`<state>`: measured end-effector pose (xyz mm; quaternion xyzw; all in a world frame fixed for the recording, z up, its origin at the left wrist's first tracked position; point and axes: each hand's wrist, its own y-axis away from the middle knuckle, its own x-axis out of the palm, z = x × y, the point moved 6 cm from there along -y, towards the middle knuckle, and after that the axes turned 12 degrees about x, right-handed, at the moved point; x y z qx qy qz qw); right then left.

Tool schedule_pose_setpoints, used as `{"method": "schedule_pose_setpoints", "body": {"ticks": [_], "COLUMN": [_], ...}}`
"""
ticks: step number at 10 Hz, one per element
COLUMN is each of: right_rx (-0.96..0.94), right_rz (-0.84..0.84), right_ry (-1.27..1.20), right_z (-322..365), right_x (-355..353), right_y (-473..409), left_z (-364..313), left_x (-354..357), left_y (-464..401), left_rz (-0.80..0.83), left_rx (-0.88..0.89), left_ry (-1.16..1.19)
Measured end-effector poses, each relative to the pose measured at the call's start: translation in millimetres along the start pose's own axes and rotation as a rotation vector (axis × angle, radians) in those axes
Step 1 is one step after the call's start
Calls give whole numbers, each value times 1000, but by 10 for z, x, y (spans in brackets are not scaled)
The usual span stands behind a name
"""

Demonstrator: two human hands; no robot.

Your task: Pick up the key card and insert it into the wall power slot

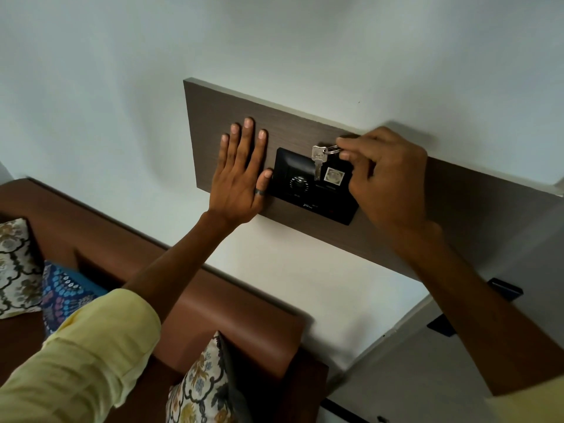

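I see my left hand spread flat, fingers straight, pressed against the dark brown wood-grain wall panel, its thumb touching the left edge of the black plastic wall power slot plate. My right hand is curled, fingertips pinching the metal key ring at the top of the black key card. The card sits against the plate's upper right part; I cannot tell how far in it is. A silver key hangs from the ring.
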<state>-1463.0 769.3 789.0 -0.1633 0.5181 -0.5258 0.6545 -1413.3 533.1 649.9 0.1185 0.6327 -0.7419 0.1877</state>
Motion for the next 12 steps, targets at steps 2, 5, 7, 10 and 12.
{"method": "schedule_pose_setpoints", "body": {"ticks": [2, 5, 7, 10, 12], "right_rx": [-42, -227, -159, -116, -231], "right_rz": [-47, -416, -421, -384, -283], "right_ry": [65, 278, 94, 65, 379], "right_z": [-9, -15, -138, -150, -21], "right_x": [60, 156, 262, 293, 55], "right_y": [100, 287, 292, 331, 462], "left_z": [4, -12, 25, -60, -328], "left_x": [-41, -17, 59, -118, -821], "left_y": [-4, 11, 37, 4, -323], "left_rz": [10, -1, -11, 126, 114], "left_rx": [-10, -23, -28, -83, -104], "left_ry": [7, 19, 33, 62, -68]}}
